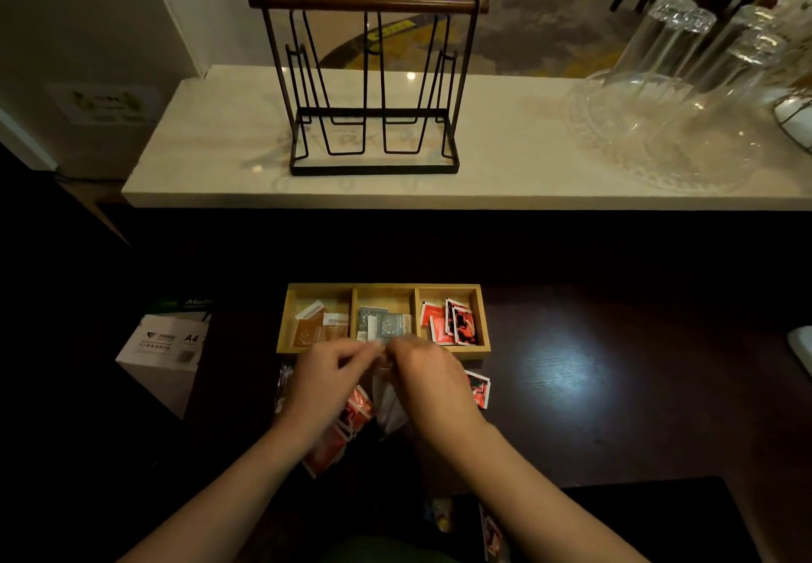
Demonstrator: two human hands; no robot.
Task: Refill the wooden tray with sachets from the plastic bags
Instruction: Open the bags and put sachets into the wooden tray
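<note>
Dim room; dark table below a pale marble counter that carries a wire rack and upturned glasses. Far left, an A4 paper box beside the table.

Wooden tray sits mid-table, three compartments: brown sachets left, grey-blue sachets middle, red sachets right; all part full.

Left hand and right hand meet just in front of the tray, fingertips of both pinching the top of a clear plastic bag that hangs between them; motion blur hides the exact grip. More red sachets lie loose under the hands.

Judgement: bag film is thin, limp, slippery, so pinch it at the mouth edges. Sachets are light, flat, slightly stiff; take them by an edge or pour
</note>
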